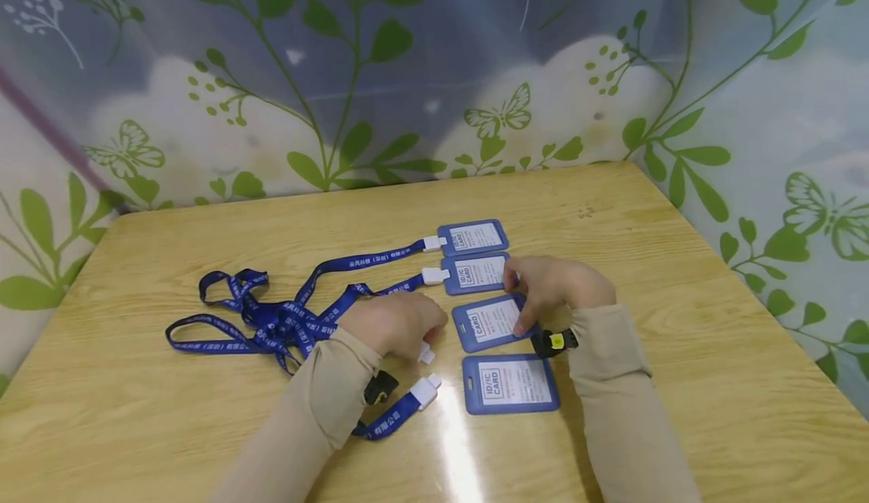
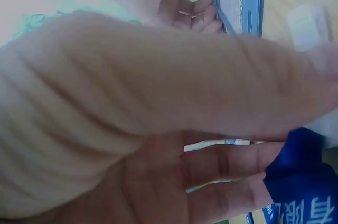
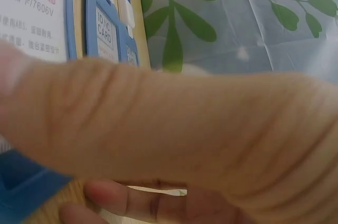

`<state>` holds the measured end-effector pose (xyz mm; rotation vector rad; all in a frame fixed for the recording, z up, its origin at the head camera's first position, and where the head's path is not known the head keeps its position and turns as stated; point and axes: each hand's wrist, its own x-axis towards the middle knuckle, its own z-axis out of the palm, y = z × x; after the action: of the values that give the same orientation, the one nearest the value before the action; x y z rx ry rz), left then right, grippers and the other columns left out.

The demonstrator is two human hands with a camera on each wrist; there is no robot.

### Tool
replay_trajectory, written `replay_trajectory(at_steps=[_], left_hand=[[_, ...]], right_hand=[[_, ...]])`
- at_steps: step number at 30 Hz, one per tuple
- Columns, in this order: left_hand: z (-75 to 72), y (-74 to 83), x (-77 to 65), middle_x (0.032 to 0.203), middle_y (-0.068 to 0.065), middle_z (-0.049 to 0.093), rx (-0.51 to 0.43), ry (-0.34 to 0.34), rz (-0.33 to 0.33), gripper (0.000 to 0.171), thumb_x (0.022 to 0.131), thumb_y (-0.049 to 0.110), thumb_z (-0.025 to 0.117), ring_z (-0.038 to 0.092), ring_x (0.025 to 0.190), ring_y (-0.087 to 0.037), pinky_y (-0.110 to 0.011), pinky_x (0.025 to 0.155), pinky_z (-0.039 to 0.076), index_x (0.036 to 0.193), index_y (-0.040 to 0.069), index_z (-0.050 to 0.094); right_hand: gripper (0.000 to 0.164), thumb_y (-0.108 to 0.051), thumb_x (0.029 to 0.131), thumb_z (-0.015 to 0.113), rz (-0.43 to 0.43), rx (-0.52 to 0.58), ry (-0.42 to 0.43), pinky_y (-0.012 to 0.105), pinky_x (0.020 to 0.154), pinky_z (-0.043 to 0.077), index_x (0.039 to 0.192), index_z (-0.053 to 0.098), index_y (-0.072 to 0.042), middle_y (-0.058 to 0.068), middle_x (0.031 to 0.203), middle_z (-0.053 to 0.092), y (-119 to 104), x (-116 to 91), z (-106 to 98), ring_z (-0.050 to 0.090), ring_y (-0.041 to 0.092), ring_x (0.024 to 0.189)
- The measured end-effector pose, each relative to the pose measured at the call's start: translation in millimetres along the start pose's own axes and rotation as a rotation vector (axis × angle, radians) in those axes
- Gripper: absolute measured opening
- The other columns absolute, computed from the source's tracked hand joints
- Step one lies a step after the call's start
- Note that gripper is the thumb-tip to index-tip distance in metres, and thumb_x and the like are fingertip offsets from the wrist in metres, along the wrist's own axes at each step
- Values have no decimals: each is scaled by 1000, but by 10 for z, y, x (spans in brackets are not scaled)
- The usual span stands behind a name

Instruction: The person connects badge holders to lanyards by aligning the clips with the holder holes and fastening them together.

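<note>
Four blue badge holders with white ID card inserts form a column on the wooden table. My right hand (image 1: 557,284) holds the right end of the third badge holder (image 1: 489,323), thumb at its near corner and fingers at its far edge. The right wrist view shows the thumb across that holder's printed insert (image 3: 31,23). My left hand (image 1: 394,326) pinches a lanyard's white clip (image 1: 426,353), left of that holder's slotted end. Its blue strap (image 2: 301,182) runs past the fingers in the left wrist view. Part of the clip is hidden by the hand.
Two farther badge holders (image 1: 474,237) are joined to lanyards by white clips (image 1: 431,276). The nearest badge holder (image 1: 511,386) lies unattached, beside a loose lanyard clip (image 1: 425,391). Tangled blue straps (image 1: 271,322) lie to the left. A leaf-patterned curtain (image 1: 434,96) borders the table.
</note>
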<state>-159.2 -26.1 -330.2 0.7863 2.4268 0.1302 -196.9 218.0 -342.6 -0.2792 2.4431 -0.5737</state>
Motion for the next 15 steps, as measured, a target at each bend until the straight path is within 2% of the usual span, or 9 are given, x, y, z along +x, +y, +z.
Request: replay_trajectory(at_steps=[3, 8, 12, 15], left_hand=[[-15, -7, 7, 87, 1, 58, 28, 31, -1, 19, 86, 4, 75, 54, 84, -18, -30, 74, 45, 86, 15, 61], [-51, -46, 14, 85, -1, 59, 25, 53, -42, 19, 90, 18, 77, 55, 80, -18, -30, 70, 45, 85, 14, 59], [-20, -77, 17, 88, -1, 60, 3, 46, -37, 21, 87, 16, 80, 55, 82, -19, -31, 71, 45, 88, 14, 59], [30, -107, 37, 91, -1, 60, -14, 67, -16, 19, 86, 9, 78, 55, 86, -20, -32, 75, 47, 91, 14, 60]], right_hand=[[60, -16, 66, 95, -6, 8, -14, 38, 87, 43, 111, 54, -14, 10, 119, 57, -9, -16, 9, 50, 28, 105], [61, -16, 65, 95, -6, -12, -2, 37, 84, 42, 110, 54, -16, 9, 118, 56, -13, -21, 19, 50, 27, 104], [60, -17, 67, 94, -1, -16, 10, 36, 80, 41, 110, 54, -16, 9, 112, 55, -15, -16, 24, 50, 26, 100], [59, -17, 67, 94, 2, -10, 19, 36, 80, 41, 111, 54, -15, 9, 111, 55, -10, -12, 32, 50, 26, 99]])
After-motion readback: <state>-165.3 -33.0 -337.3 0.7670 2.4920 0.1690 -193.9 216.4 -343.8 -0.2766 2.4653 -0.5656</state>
